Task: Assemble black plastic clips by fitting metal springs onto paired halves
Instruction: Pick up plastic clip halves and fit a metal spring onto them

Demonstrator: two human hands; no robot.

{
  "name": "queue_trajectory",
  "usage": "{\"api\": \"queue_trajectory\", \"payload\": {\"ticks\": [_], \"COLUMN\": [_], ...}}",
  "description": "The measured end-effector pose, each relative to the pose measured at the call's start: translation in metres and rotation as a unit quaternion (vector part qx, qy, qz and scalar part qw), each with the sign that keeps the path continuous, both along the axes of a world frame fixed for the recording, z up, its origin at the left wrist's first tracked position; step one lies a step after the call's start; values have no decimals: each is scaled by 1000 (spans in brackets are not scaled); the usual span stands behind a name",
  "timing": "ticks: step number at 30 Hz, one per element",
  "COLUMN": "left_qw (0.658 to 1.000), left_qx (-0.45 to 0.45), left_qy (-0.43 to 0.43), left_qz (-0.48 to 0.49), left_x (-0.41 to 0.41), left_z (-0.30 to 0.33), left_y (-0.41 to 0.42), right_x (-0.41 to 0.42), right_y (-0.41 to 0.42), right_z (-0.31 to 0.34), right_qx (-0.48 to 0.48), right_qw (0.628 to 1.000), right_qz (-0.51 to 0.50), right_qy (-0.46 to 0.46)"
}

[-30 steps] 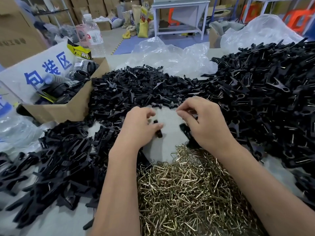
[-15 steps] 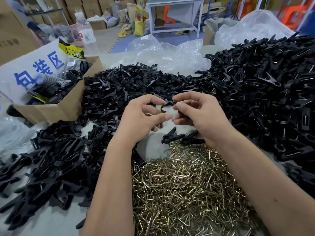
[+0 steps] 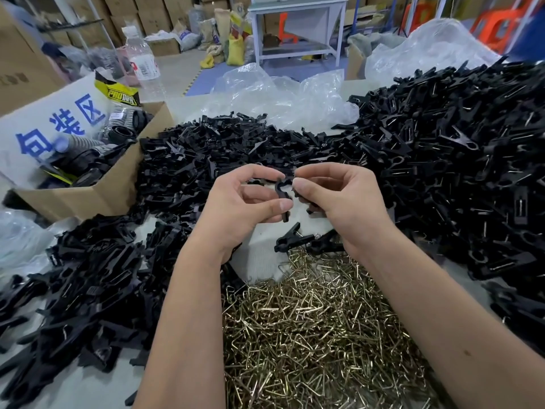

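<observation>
Above the spring pile [image 3: 318, 335], the left hand [image 3: 244, 208] and right hand [image 3: 339, 202] each pinch a clip half [image 3: 281, 191], pairing them. Next, presumably, the halves must seat flush before a spring goes on.

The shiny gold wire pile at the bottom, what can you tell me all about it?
The heap of brass-coloured bent metal wire springs lies on the pale table surface, nearest the person, between their two forearms. Each spring is thin wire folded into a rough triangle with open ends, and they are tangled loosely at every angle. They look hard and glossy. Its far edge meets two assembled black plastic clips, and loose black clip halves border its left side. Neither hand touches it.
</observation>
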State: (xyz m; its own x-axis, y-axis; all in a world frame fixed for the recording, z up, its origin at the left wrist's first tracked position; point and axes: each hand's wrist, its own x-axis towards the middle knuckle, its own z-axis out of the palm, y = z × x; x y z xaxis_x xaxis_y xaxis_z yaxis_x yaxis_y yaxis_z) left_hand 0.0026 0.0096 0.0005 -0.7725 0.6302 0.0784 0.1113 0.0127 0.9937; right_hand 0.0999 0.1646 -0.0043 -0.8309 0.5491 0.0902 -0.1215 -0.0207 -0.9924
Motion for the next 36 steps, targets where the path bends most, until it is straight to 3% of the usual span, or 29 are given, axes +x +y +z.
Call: {"api": "queue_trajectory", "payload": {"ticks": [27,36], "left_qw": [999,996], "left_qx": [-12,62], "left_qy": [8,-63], "left_qz": [37,-2], "left_x": [2,7], "left_z": [-1,7], "left_y": [-2,-2], "right_x": [1,7], "right_y": [0,14], "right_z": [-2,8], "right_qx": [15,-14], "right_qw": [999,994], "right_qz": [46,107], "right_qy": [9,6]}}
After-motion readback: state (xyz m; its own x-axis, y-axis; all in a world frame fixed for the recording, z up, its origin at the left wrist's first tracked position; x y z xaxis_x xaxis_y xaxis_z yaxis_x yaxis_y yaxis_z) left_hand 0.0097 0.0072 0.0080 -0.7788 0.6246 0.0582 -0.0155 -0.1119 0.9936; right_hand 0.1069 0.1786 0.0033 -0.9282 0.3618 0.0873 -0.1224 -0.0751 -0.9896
